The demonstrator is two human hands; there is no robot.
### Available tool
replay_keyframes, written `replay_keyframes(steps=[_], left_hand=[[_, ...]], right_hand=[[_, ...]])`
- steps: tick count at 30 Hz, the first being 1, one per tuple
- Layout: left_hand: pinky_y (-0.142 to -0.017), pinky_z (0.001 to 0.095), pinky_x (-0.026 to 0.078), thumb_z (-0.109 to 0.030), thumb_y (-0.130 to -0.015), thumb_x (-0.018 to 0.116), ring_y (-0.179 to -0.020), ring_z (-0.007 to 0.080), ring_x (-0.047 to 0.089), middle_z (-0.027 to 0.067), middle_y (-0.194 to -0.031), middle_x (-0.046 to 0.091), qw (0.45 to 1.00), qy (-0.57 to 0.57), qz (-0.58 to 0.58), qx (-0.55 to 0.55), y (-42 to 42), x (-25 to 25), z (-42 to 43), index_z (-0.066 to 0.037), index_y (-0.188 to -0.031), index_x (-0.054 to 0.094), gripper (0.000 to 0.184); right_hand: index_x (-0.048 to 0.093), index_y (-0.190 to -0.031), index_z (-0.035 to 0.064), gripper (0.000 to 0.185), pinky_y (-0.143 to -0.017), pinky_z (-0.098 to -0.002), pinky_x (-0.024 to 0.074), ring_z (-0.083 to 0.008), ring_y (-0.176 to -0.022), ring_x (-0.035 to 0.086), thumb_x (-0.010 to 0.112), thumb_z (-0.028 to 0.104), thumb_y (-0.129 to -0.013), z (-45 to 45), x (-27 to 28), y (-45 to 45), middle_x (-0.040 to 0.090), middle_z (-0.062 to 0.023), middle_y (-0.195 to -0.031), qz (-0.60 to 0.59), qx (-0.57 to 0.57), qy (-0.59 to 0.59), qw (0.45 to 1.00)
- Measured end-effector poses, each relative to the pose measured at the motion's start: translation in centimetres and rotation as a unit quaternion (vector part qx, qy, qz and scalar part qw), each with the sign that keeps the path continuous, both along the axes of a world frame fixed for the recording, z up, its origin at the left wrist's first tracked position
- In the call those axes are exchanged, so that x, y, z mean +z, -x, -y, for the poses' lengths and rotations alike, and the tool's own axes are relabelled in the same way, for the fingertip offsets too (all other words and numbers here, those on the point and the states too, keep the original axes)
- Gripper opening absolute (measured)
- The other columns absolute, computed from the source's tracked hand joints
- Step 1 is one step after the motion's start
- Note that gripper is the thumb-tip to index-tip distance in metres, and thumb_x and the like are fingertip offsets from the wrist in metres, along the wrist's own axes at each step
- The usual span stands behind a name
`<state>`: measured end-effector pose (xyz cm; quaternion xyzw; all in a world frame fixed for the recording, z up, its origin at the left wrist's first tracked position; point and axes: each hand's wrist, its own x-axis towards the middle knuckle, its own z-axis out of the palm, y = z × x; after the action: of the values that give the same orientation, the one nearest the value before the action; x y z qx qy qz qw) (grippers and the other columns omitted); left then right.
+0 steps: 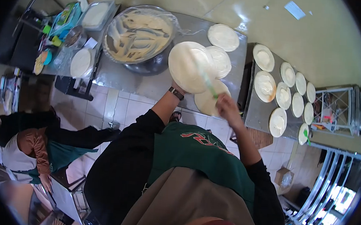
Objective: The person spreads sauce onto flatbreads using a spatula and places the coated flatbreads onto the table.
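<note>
Two grips: right grip clenched on a green-handled spatula, blurred; left grip under a round disc, fingers hidden, so closure cannot be told.
Disc: raised over the tabletop, right of the bowl.
Risk: heavy pressure near the disc's far edge could tip it off its support.
Bowl: pale paste, streaked thin.
Clear tub, far left: whitish contents.

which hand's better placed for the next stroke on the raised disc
Probably the right hand: it grips the green-handled tool over the disc, which the left hand supports from below.
</note>
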<state>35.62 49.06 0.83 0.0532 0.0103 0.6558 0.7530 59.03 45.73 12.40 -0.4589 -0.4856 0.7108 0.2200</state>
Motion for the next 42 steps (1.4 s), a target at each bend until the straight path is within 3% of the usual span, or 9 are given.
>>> replay_keyframes(steps=[2,8,14,21,23,26,29,32,42], left_hand=[[-0.104,0.0524,0.039,-0.052,-0.096,0.037,-0.127,0.0333,0.045,0.0125,-0.142,0.043,0.992,-0.06,0.112,-0.022,1.7,-0.6,1.0,-0.013,-0.142,0.036,0.06],[-0.103,0.0536,0.04,-0.055,-0.094,0.037,-0.127,0.0344,0.045,0.0137,-0.142,0.043,0.989,-0.015,0.124,0.082,5.9,0.9,3.6,-0.011,-0.142,0.035,0.065],[-0.101,0.0524,0.041,-0.067,-0.088,0.036,-0.121,0.0345,0.05,0.0131,-0.135,0.05,0.975,0.112,0.015,0.193,9.6,2.7,6.9,-0.012,-0.138,0.042,0.074],[-0.104,0.0554,0.037,-0.059,-0.091,0.035,-0.125,0.0352,0.047,0.0147,-0.14,0.045,0.956,0.137,-0.012,0.257,12.2,0.7,12.1,-0.011,-0.14,0.038,0.069],[-0.104,0.0566,0.036,-0.059,-0.092,0.035,-0.126,0.0357,0.046,0.0147,-0.141,0.045,0.951,0.168,-0.024,0.259,12.7,-0.4,13.6,-0.011,-0.141,0.038,0.068],[-0.103,0.058,0.037,-0.056,-0.094,0.035,-0.125,0.0368,0.046,0.0144,-0.141,0.045,0.964,0.115,0.057,0.234,14.1,-3.7,16.7,-0.012,-0.14,0.039,0.065],[-0.101,0.0568,0.041,-0.053,-0.095,0.037,-0.124,0.0362,0.048,0.0139,-0.138,0.048,0.954,0.161,0.02,0.253,14.8,-3.8,19.0,-0.012,-0.14,0.04,0.061],[-0.101,0.0568,0.041,-0.053,-0.095,0.037,-0.124,0.0362,0.048,0.0138,-0.138,0.048,0.964,0.155,0.021,0.215,15.3,-3.4,19.7,-0.012,-0.14,0.04,0.061],[-0.1,0.057,0.041,-0.052,-0.094,0.038,-0.124,0.0361,0.047,0.0138,-0.139,0.047,0.978,0.14,0.034,0.151,17.7,-2.8,19.0,-0.013,-0.14,0.039,0.06]], right_hand=[[0.054,-0.098,0.0079,0.011,-0.051,-0.0237,0.0354,-0.0071,-0.057,0.043,0.052,0.019,-0.095,-4.6,-3.0,0.5,0.045,0.0014,-0.067,0.075,-0.009,-0.19,0.979],[0.051,-0.1,0.005,0.014,-0.066,-0.0342,0.0447,-0.0184,-0.068,0.054,0.048,0.019,-0.097,-2.4,-3.5,6.5,0.051,-0.0101,-0.072,0.183,0.092,-0.323,0.924],[0.051,-0.1,0.0075,0.02,-0.048,-0.0211,0.0308,-0.0068,-0.052,0.037,0.045,0.027,-0.1,2.8,-0.2,11.1,0.042,0.0007,-0.065,0.017,0.211,-0.014,0.977],[0.053,-0.105,0.008,0.028,-0.035,-0.0181,0.0242,-0.0046,-0.039,0.029,0.047,0.034,-0.098,1.3,1.1,15.7,0.041,0.0029,-0.061,-0.144,0.282,0.362,0.877],[0.055,-0.104,0.0082,0.028,-0.035,-0.0191,0.0271,-0.0052,-0.038,0.032,0.047,0.034,-0.098,-1.3,0.5,17.9,0.043,0.0025,-0.06,-0.14,0.228,0.33,0.905],[0.056,-0.101,0.005,0.026,-0.046,-0.0294,0.0401,-0.0145,-0.051,0.048,0.048,0.029,-0.096,-7.6,-3.1,23.0,0.052,-0.0051,-0.065,0.047,0.192,-0.083,0.977],[0.057,-0.097,0.0008,0.021,-0.071,-0.0443,0.0506,-0.032,-0.081,0.065,0.048,0.019,-0.09,-10.1,-4.4,25.7,0.062,-0.0172,-0.078,0.316,0.151,-0.492,0.797],[0.059,-0.097,0.0018,0.02,-0.07,-0.0452,0.0509,-0.0345,-0.083,0.065,0.048,0.013,-0.085,-9.9,-4.3,25.8,0.064,-0.0183,-0.085,0.403,0.218,-0.552,0.697],[0.062,-0.096,0.0066,0.02,-0.068,-0.0463,0.0508,-0.0337,-0.081,0.066,0.051,0.014,-0.081,-6.5,3.3,17.9,0.065,-0.0165,-0.083,0.443,0.307,-0.493,0.683]])
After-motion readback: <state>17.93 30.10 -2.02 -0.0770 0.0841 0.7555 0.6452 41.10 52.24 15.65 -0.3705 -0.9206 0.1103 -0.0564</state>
